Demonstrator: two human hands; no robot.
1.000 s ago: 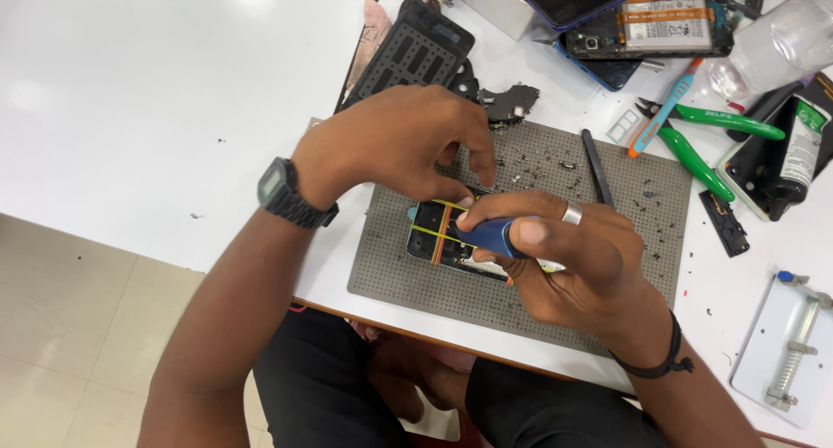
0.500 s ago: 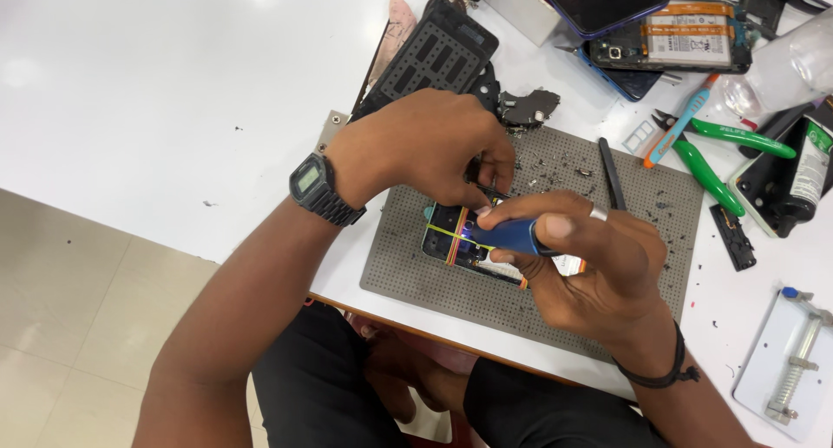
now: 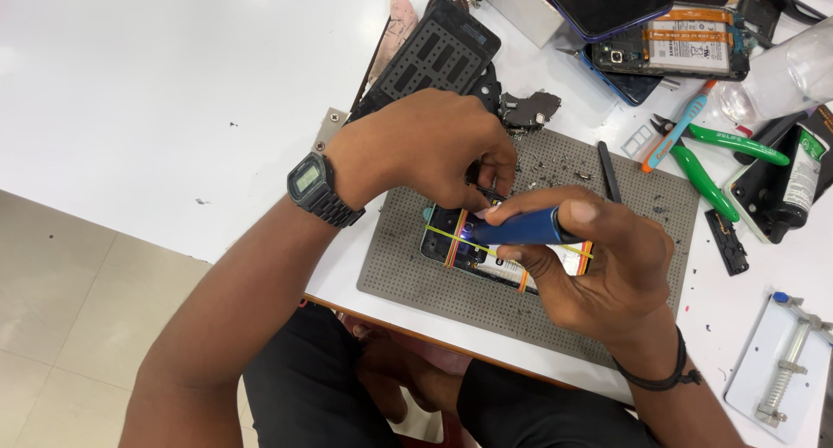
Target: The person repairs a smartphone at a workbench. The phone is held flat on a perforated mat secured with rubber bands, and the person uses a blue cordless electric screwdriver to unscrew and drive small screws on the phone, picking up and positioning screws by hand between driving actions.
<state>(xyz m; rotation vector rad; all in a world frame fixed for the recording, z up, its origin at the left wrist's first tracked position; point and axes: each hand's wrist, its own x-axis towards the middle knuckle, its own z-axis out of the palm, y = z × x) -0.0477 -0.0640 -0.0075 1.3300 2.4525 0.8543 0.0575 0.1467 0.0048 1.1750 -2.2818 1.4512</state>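
My right hand [image 3: 599, 257] grips the blue cylindrical electric screwdriver [image 3: 521, 229]; I'd keep it upright over the opened, rubber-banded phone [image 3: 460, 244]. My left hand [image 3: 425, 153] pinches thin dark tweezers [image 3: 484, 188] beside its tip

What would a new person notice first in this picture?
The two hands meet over an opened phone on a grey mat near the table's front edge. The right hand holds a blue screwdriver; the left hand pinches a small dark tool. Green pliers lie to the right.

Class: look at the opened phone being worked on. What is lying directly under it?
The opened phone, bound with rubber bands, lies on a grey perforated work mat, itself on the white table. The right hand and its blue screwdriver cover much of the phone.
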